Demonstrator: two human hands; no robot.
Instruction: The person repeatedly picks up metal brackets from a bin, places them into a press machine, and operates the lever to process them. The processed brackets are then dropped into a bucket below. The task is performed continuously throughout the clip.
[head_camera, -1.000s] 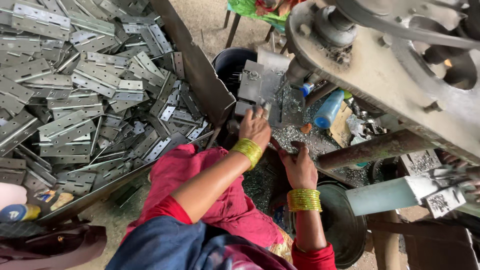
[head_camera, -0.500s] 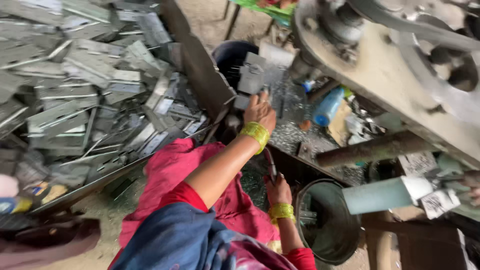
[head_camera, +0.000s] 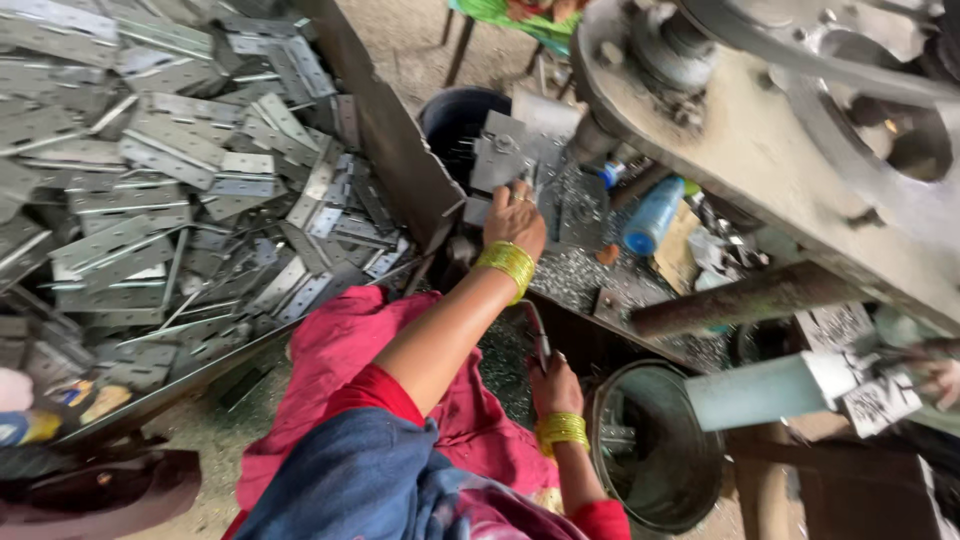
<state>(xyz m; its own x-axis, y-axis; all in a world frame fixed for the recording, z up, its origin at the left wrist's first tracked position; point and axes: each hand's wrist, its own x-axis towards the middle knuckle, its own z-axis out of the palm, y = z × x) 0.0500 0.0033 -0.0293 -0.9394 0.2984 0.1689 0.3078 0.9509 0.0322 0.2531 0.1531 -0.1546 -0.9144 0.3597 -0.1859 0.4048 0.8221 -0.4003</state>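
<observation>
This is a metal workshop. A big heap of flat punched hinge plates (head_camera: 170, 190) fills a sheet-metal bin (head_camera: 390, 150) on the left. A heavy press machine (head_camera: 760, 130) with a large wheel looms on the right. Metal shavings (head_camera: 580, 270) cover its bed, and a steel bucket (head_camera: 650, 450) stands on the dirt floor below.

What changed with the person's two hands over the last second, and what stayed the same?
The right hand drew back from the press bed, down toward the round metal bucket, gripping a thin metal rod. The left hand stayed up at the grey plate under the press. The heap of metal hinges and the blue bottle lie as before.
</observation>
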